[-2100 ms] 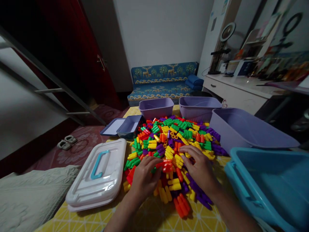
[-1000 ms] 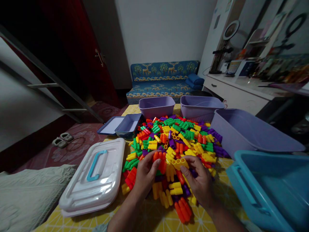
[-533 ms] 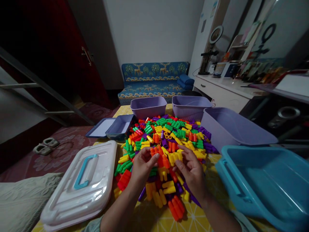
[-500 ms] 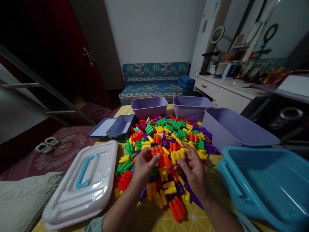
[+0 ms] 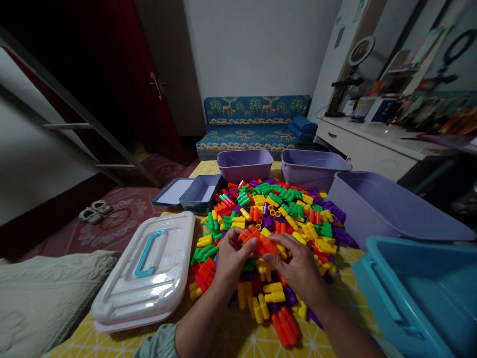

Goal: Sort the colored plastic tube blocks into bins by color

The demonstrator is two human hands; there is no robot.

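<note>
A heap of plastic tube blocks in red, orange, yellow, green and purple covers the yellow patterned table. My left hand and my right hand meet just above the near side of the heap. Both are closed on the same cluster of orange blocks, the left from the left side and the right from the right. A yellow block, partly hidden, shows beneath the right fingers.
A white lidded case with a teal handle lies left of the heap. Three purple bins stand behind and right. A blue bin is at near right. A small blue box sits at the back left.
Both hands rose from the heap holding pieces, orange in the left and yellow in the right. They have since come together on one orange cluster, and the view swung slightly.
</note>
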